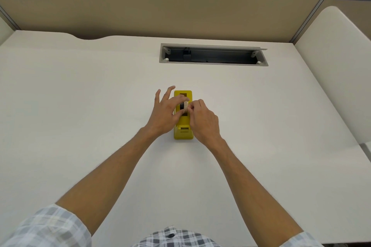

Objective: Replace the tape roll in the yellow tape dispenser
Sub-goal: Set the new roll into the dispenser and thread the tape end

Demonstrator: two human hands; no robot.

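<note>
Two bare forearms reach out over a pale surface (80, 96). Between the hands sits the yellow tape dispenser (183, 126). The left hand (166, 112) and the right hand (202, 120) pinch the tape roll (184, 105) in its cradle, other left fingers spread. The roll is probably being lifted out or seated; next comes a careful straight pull or push.

Yellow dispenser (183, 124) sitting on white desk (80, 106). Left hand (165, 113) pinching tape roll (184, 105) with thumb and first finger, other fingers spreading out. Right hand (202, 119) pinching roll's right side with curled fingers. Roll sitting in dispenser's slot, between both hands. Open cable slot (212, 54) lying farther back on desk. Checked sleeves showing near bottom.
</note>
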